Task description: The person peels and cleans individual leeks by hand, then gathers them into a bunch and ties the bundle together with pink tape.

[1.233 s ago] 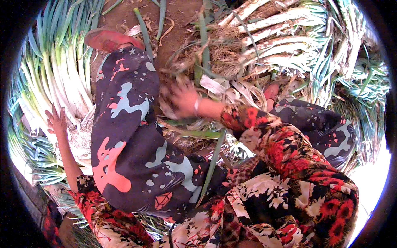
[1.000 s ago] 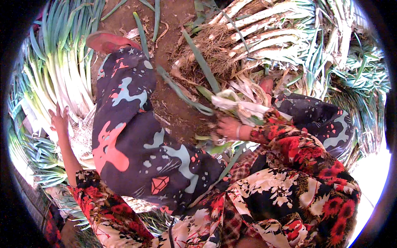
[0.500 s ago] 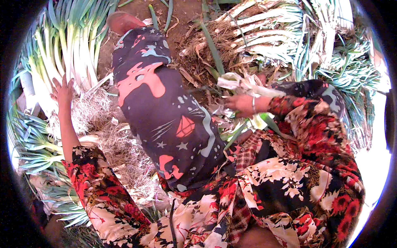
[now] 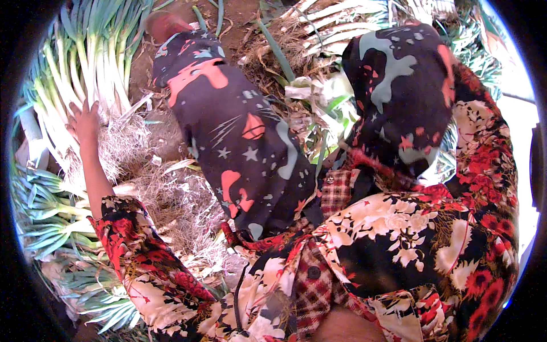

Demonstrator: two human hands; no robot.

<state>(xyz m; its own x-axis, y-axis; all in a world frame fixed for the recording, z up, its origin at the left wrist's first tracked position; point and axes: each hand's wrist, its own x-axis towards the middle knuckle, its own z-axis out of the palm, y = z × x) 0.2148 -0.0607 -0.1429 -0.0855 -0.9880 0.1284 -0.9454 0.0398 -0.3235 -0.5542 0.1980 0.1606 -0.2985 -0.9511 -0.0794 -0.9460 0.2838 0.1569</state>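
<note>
My left hand [image 4: 85, 122] lies flat, fingers spread, on the white lower stalks of a big heap of leeks [image 4: 94, 62] at the far left. Their tangled roots [image 4: 122, 151] spread beside my wrist. On the right, my floral sleeve [image 4: 476, 114] runs along the outside of my raised right knee [image 4: 401, 85], and the knee hides my right hand. Loose peeled leaves [image 4: 325, 100] in white and green lie between my two legs.
More leeks [image 4: 342, 23] lie in a row at the far right, roots toward the middle. Another bunch [image 4: 51, 211] lies by my left forearm. My left leg [image 4: 245, 142] stretches across the middle, over soil with dry root scraps [image 4: 188, 216].
My right knee has risen into view, and my right arm has swung outward to the right, its hand passing out of sight. My left hand stays on the leeks.
</note>
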